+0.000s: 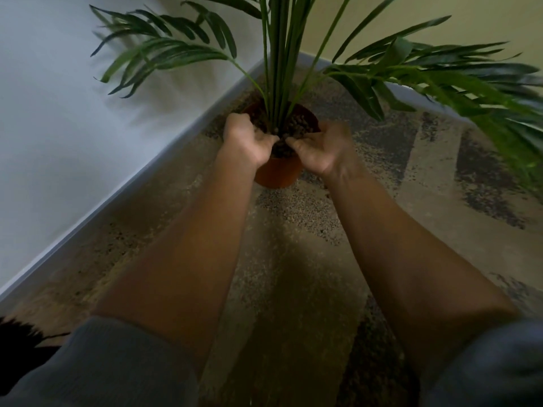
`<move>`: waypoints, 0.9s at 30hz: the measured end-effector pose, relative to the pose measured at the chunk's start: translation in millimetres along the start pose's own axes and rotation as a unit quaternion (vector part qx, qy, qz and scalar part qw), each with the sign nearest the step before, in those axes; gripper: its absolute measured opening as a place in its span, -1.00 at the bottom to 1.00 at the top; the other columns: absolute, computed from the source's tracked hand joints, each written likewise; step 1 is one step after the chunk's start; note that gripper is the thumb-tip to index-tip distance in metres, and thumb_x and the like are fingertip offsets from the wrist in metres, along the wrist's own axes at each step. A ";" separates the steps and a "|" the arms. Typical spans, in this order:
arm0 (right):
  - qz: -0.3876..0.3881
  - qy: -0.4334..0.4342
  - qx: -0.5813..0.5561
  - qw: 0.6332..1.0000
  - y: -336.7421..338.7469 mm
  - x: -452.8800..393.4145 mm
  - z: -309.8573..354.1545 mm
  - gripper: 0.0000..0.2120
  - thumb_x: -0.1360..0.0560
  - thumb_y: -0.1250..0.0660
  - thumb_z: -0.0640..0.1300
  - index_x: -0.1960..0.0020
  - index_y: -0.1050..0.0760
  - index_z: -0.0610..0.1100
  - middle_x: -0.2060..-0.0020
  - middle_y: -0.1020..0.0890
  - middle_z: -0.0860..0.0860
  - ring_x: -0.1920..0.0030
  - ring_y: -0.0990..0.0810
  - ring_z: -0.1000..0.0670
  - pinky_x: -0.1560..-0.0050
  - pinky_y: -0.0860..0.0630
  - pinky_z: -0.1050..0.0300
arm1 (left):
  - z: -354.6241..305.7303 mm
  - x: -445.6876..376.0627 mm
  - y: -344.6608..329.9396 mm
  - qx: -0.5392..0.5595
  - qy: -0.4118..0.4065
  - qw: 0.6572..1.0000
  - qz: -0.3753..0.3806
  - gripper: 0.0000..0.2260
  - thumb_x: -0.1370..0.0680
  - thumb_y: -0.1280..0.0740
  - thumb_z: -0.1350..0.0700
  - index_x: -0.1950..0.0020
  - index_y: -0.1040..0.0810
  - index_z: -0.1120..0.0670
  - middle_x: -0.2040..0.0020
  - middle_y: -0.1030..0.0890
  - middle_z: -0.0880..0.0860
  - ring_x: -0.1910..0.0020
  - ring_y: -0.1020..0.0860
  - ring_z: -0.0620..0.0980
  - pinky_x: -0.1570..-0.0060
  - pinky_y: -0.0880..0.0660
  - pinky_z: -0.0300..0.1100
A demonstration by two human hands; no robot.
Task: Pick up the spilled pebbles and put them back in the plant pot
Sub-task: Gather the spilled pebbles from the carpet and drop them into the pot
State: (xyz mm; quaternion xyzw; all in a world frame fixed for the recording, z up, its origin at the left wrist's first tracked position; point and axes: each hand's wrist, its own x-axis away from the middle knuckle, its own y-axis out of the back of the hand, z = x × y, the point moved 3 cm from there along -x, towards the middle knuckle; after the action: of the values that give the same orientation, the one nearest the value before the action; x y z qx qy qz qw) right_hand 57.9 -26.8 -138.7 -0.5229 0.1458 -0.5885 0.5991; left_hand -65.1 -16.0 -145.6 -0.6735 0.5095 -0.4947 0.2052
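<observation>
An orange-brown plant pot [276, 174] stands on the carpet in a corner of the room, with green palm stems [279, 69] rising from it. Dark brown pebbles [296, 126] cover the top of the pot. My left hand [248, 141] hovers over the pot's left rim, fingers curled and thumb pointing inward. My right hand [321, 148] is at the right rim, palm turned up and fingers cupped; it is blurred. The two thumbs nearly meet above the pebbles. Whether either hand holds pebbles is hidden.
A white wall with a skirting board [123, 189] runs along the left; a second wall [440, 19] closes the corner behind. Long palm fronds [458, 74] spread right and left above the patterned beige-and-dark carpet [293, 274].
</observation>
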 end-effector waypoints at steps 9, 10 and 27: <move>-0.113 0.089 0.000 0.990 48.6 12.3 7.5 -0.64 -0.64 0.02 -0.20 -0.33 -0.36 -0.33 -0.19 -0.55 -0.25 -0.18 -0.58 -0.22 -0.22 -0.57 -0.02 | 24.9 -0.7 13.3 -0.104 -0.007 0.993 0.062 -0.68 -0.67 -0.11 0.10 -0.23 -0.54 0.27 -0.05 -0.68 0.17 -0.06 -0.66 0.05 0.08 -0.61 -0.19; -0.141 0.091 0.009 0.986 59.3 13.7 6.7 -0.67 -0.63 0.00 -0.20 -0.26 -0.40 -0.32 -0.15 -0.58 -0.22 -0.14 -0.60 -0.18 -0.17 -0.59 0.01 | 31.9 0.1 18.5 -0.155 0.008 0.985 0.073 -0.69 -0.66 -0.12 0.08 -0.18 -0.58 0.22 0.01 -0.70 0.12 0.00 -0.68 -0.01 0.16 -0.60 -0.24; -0.435 0.096 0.500 0.743 185.1 -7.8 2.9 -0.85 -0.52 -0.27 -0.12 0.02 -0.54 -0.18 -0.01 -0.61 -0.15 0.01 -0.59 -0.11 -0.03 -0.57 0.00 | 162.7 -47.4 60.7 -0.767 -0.042 0.640 0.018 -0.68 -0.58 -0.23 0.15 -0.32 -0.45 -0.08 -0.29 -0.53 -0.02 -0.17 -0.52 -0.01 0.02 -0.43 -0.20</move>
State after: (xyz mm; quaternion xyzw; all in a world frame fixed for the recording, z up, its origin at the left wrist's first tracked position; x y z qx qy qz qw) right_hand 160.5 -63.2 -288.7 -0.0958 -0.3554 -0.8210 0.4365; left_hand 48.4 -34.9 -284.0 -0.6000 0.7089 0.1066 -0.3551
